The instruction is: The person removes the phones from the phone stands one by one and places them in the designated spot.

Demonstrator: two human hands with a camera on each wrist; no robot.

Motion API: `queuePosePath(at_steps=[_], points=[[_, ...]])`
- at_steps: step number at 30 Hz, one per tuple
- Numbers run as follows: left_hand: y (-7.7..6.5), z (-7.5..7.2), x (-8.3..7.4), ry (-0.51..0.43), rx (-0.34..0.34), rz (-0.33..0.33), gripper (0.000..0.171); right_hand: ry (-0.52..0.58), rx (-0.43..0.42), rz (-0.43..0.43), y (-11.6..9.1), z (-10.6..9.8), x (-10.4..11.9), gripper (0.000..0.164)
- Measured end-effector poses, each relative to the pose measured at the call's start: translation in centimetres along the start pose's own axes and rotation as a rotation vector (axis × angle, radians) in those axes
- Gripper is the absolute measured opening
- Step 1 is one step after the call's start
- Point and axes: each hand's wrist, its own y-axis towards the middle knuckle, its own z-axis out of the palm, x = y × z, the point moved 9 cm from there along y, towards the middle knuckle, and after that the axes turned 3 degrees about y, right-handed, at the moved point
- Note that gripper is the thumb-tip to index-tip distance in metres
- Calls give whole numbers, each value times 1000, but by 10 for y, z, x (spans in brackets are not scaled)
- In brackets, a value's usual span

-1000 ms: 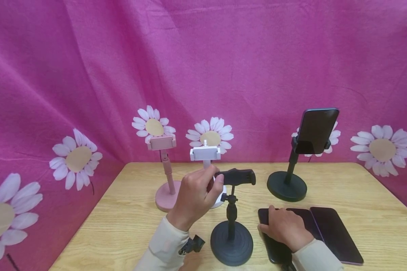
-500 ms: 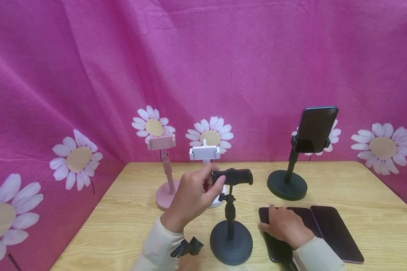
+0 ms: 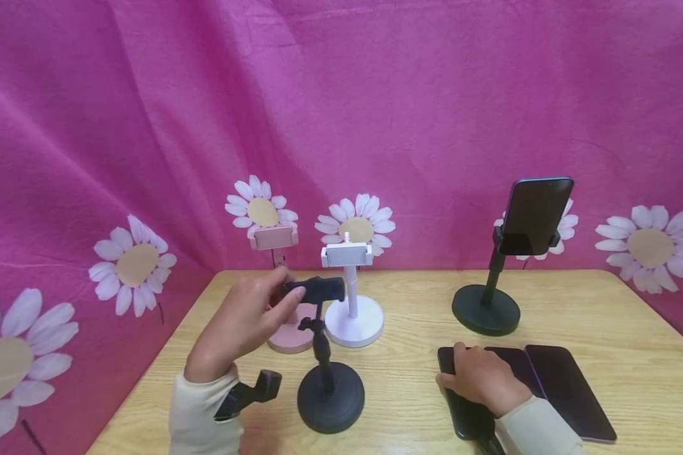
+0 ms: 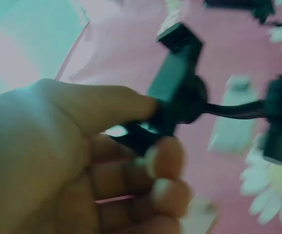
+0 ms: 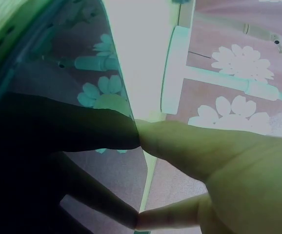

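My left hand (image 3: 250,316) pinches the left end of the clamp on a black phone holder (image 3: 330,397). In the left wrist view, the thumb lies on the dark clamp (image 4: 177,80) with curled fingers below it. The clamp is unloaded, and its thin neck runs down to a round base. My right hand (image 3: 480,378) rests on a dark smartphone (image 3: 467,417) lying flat. Thumb and finger tips meet the phone's glossy screen (image 5: 111,180) in the right wrist view, where they are mirrored. The palm hides much of this phone.
Behind the left hand stand a pink phone holder (image 3: 276,238) and a white phone holder (image 3: 355,325). A black holder (image 3: 486,309) at the back right bears an upright smartphone (image 3: 536,215). Another smartphone (image 3: 572,395) lies far right on the wooden table (image 3: 410,392). A pink flowered cloth (image 3: 432,114) hangs behind.
The left hand has moved left with the black phone holder, which now stands in front of the pink one, uncovering the white holder's base. The right hand stays on the phone.
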Motion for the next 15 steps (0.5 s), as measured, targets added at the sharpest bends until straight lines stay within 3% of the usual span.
queuePosePath(at_steps=[3,7,15], points=[[-11,-18,21,37,13,-63,7,4,5,-5,0,0,1,68],[-27,-44,49,110,-31,-147,9,2,9,-6,1,0,0,68],[-48,-79,98,171,-240,-341,14,2,16,-4,2,1,0,68]])
